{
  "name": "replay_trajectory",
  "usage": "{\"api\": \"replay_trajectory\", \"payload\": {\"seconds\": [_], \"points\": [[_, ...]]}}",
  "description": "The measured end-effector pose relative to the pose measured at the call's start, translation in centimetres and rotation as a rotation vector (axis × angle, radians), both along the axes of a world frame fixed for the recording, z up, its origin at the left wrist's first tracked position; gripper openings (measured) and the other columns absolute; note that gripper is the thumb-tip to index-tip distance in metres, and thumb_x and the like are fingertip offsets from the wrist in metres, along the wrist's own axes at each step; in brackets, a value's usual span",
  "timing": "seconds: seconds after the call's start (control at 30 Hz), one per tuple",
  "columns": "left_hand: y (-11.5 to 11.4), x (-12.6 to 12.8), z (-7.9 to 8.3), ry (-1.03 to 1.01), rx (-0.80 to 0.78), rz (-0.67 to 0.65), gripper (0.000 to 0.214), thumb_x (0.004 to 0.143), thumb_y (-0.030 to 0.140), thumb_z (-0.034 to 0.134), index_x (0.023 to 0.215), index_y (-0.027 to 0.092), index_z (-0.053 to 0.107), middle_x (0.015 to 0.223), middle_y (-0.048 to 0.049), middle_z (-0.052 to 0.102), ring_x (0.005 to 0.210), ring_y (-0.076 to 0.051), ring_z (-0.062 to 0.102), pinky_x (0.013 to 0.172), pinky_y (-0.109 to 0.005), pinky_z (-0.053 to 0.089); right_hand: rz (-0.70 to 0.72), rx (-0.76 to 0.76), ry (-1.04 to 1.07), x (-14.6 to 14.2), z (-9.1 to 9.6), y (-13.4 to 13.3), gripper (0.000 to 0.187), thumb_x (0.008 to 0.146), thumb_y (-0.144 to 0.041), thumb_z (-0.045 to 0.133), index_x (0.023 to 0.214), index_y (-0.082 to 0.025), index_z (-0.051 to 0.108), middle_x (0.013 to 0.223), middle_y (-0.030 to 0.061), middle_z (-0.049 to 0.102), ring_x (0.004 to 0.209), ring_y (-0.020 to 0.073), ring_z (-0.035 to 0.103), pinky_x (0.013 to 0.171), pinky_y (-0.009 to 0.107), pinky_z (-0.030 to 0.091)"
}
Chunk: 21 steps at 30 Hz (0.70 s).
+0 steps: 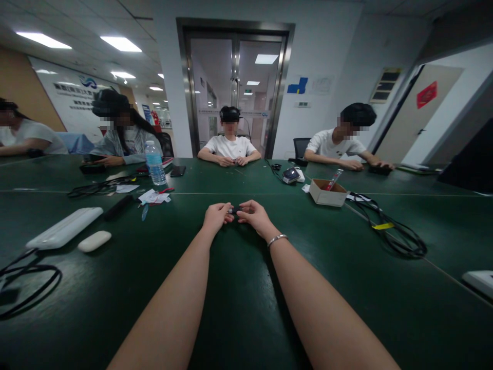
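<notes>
Over the middle of the green table (234, 288), my two hands meet around a small black object with a silvery end (234, 210). My left hand (216, 218) closes its thumb and fingers on the silvery end. On the other side, my right hand (257, 218), with a metal bangle on its wrist, pinches the dark end. Fingers cover much of the object, and it is too small to name its kind.
To the left lie a white power bank (65, 228), a white rounded case (94, 241), paper scraps (154, 197) and a water bottle (155, 163). On the right are a small box (327, 197) and coiled black cable (400, 239). Several people sit around the table.
</notes>
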State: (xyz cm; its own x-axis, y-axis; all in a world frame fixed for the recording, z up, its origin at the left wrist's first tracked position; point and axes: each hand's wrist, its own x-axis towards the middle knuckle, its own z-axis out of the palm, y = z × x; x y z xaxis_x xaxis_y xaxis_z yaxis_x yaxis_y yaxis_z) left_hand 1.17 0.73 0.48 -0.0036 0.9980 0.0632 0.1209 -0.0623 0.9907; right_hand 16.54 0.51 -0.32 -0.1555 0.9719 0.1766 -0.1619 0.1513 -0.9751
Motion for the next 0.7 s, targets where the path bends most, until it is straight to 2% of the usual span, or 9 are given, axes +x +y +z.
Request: {"api": "replay_trajectory", "payload": {"seconds": [0.1,0.2,0.3,0.4,0.47,0.57,0.7], "points": [[0.09,0.03,-0.15,0.026,0.041,0.012,0.032,0.086,0.035,0.046,0.093,0.010,0.065,0.045,0.0012,0.052,0.037,-0.008,0.047,0.041,-0.018,0.033,0.033,0.008,0.017,0.05,0.17,-0.17,0.036,0.061,-0.014,0.080,0.087,-0.015,0.055,0.073,-0.0039,0.058,0.061,0.0089,0.062,0.057,0.021,0.057],[0.14,0.11,-0.39,0.070,0.102,0.048,0.032,0.085,0.036,0.045,0.097,0.013,0.063,0.043,0.0040,0.047,0.038,-0.009,0.043,0.041,-0.019,0.031,0.045,-0.022,0.008,0.02,0.40,-0.21,0.033,0.065,-0.016,0.080,0.086,-0.015,0.054,0.068,-0.0034,0.060,0.057,0.0091,0.062,0.054,0.020,0.057],[0.04,0.25,-0.52,0.113,0.186,0.073,0.027,0.084,0.034,0.046,0.096,0.017,0.063,0.057,0.0014,0.054,0.049,-0.010,0.049,0.046,-0.019,0.035,0.026,-0.082,-0.020,-0.06,0.61,-0.17,0.022,0.074,-0.019,0.074,0.082,-0.013,0.054,0.060,-0.0020,0.059,0.049,0.0088,0.059,0.048,0.018,0.055],[-0.12,0.41,-0.55,0.099,0.175,0.045,0.026,0.084,0.029,0.042,0.093,0.019,0.063,0.076,-0.0024,0.060,0.062,-0.012,0.053,0.051,-0.020,0.039,-0.001,-0.112,-0.015,-0.08,0.73,-0.13,0.016,0.080,-0.020,0.070,0.081,-0.013,0.056,0.056,-0.0009,0.059,0.046,0.0085,0.057,0.044,0.017,0.053],[-0.14,0.46,-0.60,0.096,0.140,0.033,0.030,0.086,0.032,0.037,0.094,0.019,0.063,0.074,-0.0024,0.059,0.060,-0.012,0.051,0.050,-0.021,0.038,-0.007,-0.115,-0.001,-0.07,0.77,-0.13,0.015,0.082,-0.020,0.069,0.082,-0.012,0.056,0.056,-0.0006,0.059,0.046,0.0085,0.056,0.044,0.017,0.052],[0.00,0.43,-0.77,0.160,0.176,0.042,0.034,0.087,0.037,0.035,0.093,0.018,0.063,0.070,-0.0019,0.058,0.057,-0.012,0.049,0.053,-0.022,0.038,-0.006,-0.121,-0.003,-0.06,0.83,-0.15,0.015,0.081,-0.020,0.069,0.082,-0.012,0.057,0.055,-0.0005,0.058,0.045,0.0084,0.056,0.044,0.017,0.052],[0.13,0.32,-0.84,0.164,0.207,0.034,0.028,0.084,0.028,0.040,0.101,0.020,0.062,0.079,-0.0018,0.061,0.063,-0.011,0.052,0.058,-0.022,0.039,-0.012,-0.122,-0.001,-0.11,0.82,-0.09,0.015,0.080,-0.020,0.070,0.084,-0.012,0.058,0.054,-0.0015,0.057,0.044,0.0080,0.054,0.042,0.016,0.050]]}}
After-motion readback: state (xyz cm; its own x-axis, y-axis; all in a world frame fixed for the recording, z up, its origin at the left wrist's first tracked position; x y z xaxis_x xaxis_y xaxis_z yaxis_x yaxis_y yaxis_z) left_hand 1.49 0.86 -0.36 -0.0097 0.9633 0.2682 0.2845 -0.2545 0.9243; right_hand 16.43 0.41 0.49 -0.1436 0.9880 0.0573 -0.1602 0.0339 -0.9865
